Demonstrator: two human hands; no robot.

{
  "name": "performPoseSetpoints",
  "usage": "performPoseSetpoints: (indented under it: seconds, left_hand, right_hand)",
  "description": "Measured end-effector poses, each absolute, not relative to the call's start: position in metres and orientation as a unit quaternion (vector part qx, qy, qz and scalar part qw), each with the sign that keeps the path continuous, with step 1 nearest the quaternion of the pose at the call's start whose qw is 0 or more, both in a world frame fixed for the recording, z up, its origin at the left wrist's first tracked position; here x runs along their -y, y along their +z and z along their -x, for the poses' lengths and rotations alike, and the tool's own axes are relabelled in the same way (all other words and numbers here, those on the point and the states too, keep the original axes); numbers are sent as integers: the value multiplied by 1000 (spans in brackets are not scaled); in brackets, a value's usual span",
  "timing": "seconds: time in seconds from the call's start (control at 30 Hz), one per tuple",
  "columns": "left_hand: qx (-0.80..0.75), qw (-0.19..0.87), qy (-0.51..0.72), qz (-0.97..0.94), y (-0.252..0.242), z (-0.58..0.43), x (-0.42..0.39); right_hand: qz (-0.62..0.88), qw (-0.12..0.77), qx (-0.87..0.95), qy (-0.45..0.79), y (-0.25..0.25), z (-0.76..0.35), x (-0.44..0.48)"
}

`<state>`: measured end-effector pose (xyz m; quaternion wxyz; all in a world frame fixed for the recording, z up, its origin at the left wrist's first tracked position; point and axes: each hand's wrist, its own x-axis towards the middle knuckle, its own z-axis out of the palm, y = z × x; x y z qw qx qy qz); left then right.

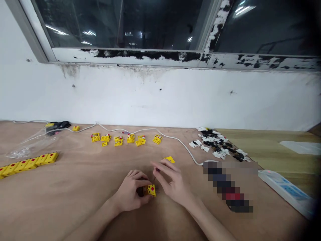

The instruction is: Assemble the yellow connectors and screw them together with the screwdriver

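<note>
- Left hand [130, 192]: fingers curled, thumb and fingers pinching a yellow block [151, 190] with a red dot on its upper face; a dark part of the block sits toward the palm.
- Block: held between the two hands, above the middle of the near part of the table [75, 187]; cannot tell if it touches the wood.
- Right hand [170, 180]: fingers loosely spread and arched, just beside the block. Thumb and forefinger nearly meet at a small dark bit [157, 170]; cannot tell if it is pinched.
- A flat yellow piece [170, 159] lies on the table just past the right hand's fingertips.
- Far side: small yellow parts [125, 140] in a loose row, several with red and white bits on top.
- Far left: yellow blocks with red dots [27, 165] set end to end in a line, a transparent plastic bag [32, 144] just behind them.
- A white cable [175, 142] winds across the back of the table, behind the small yellow parts.
- Right: a heap of black and white pieces [217, 144]; beside it a dark object [228, 187], too blurred to tell; farther right, a white power strip [283, 190].
- Behind: a white wall [160, 100] under a window with a paint-stained sill [150, 55].
</note>
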<state>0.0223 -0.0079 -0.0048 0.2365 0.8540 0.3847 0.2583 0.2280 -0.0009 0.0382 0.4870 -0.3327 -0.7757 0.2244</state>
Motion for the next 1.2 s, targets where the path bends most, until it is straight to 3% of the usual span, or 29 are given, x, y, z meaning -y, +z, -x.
performPoseSetpoints:
  seconds: [0.1, 0.27, 0.4, 0.57, 0.73, 0.97, 1.07, 1.2]
  left_hand:
    - [-383, 236, 260, -854, -7, -22, 7]
    - [-386, 235, 263, -852, -7, -22, 7]
    - [-382, 236, 265, -853, -6, -22, 7]
    - [-381, 234, 265, -854, -5, -21, 8]
    - [-379, 227, 259, -859, -1, -21, 8]
    - [-383, 224, 251, -860, 0, -21, 7]
    - [-382, 228, 251, -860, 1, -21, 7]
    - [-380, 228, 256, -859, 1, -21, 7]
  right_hand:
    - [329, 469, 771, 278, 36, -228, 0]
    - [341, 495, 770, 216, 35, -229, 0]
    - [332, 461, 773, 283, 37, -229, 3]
    - [353, 489, 763, 234, 39, -226, 2]
    - [336, 456, 758, 324, 36, -229, 4]
    - [369, 481, 769, 203, 46, -223, 4]
    - [359, 450, 774, 263, 47, -225, 5]
    - [339, 490, 747, 295, 44, -226, 3]
